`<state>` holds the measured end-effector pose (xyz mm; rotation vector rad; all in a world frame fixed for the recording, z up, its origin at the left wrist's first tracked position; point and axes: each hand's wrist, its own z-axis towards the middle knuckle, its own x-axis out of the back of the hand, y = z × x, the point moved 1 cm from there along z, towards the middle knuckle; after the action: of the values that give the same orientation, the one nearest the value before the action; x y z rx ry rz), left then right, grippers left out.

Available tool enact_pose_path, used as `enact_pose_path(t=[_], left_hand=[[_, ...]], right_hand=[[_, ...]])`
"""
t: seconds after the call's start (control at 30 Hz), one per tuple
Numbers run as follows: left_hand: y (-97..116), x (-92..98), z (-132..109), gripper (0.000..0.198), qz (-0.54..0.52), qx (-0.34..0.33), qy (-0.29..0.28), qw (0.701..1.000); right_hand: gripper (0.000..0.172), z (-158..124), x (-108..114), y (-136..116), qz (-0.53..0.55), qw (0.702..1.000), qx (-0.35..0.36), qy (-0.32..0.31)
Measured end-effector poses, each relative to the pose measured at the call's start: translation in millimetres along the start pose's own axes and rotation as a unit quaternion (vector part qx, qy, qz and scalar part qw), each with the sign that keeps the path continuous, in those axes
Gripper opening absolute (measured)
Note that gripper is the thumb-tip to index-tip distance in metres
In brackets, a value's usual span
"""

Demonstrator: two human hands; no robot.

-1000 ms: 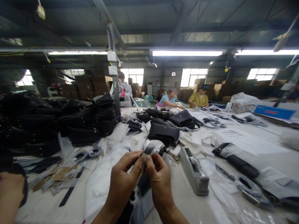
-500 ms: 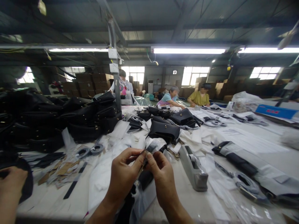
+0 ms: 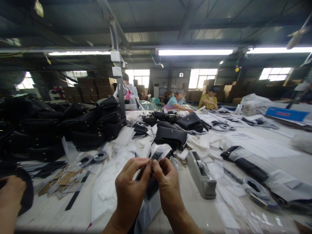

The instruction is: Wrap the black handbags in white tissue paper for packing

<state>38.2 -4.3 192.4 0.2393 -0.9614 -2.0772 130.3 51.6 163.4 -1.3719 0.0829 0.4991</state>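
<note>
My left hand (image 3: 133,187) and my right hand (image 3: 169,187) meet in front of me above the table, thumbs and forefingers pinched together. Between the fingertips is a narrow dark strip (image 3: 139,175), mostly hidden by the fingers. Below and between my wrists lies a black piece partly wrapped in whitish film (image 3: 148,211). Just beyond the fingertips is a clear plastic wrap (image 3: 160,150), and behind it a black handbag (image 3: 170,136) with a small gold clasp. A grey tape dispenser (image 3: 202,177) stands to the right of my right hand.
Black bags (image 3: 85,133) are piled at left. Another person's hand (image 3: 11,191) rests on a black item at the left edge. Paper scraps (image 3: 65,178), a film-wrapped bag (image 3: 253,167) and a coiled wrapped strap (image 3: 255,191) lie about. Several people work beyond the table.
My hands stay pinched together, with the left wrist turned a little more upright. Less of the dark strip shows between the fingertips. The view has shifted slightly.
</note>
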Motion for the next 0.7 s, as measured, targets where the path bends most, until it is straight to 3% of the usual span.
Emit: enact_pose_path(t=[0.17, 0.33, 0.57, 0.7], left_hand=[[0, 1.6, -1, 0.003, 0.009, 0.017, 0.001, 1.0], [0, 2.7, -2, 0.006, 0.055, -0.035, 0.003, 0.998], [-7, 7.4, -12, 0.024, 0.07, -0.054, -0.035, 0.995], [-13, 7.0, -21, 0.038, 0.128, -0.12, -0.042, 0.984]], right_hand=[[0.03, -2, -1, 2, 0.003, 1.0, 0.009, 0.001], [0.027, -4, -5, 6, 0.029, 0.999, 0.017, -0.002], [0.026, -7, -9, 8, 0.025, 0.999, 0.017, 0.01], [0.027, -8, -9, 10, 0.043, 0.999, -0.001, 0.012]])
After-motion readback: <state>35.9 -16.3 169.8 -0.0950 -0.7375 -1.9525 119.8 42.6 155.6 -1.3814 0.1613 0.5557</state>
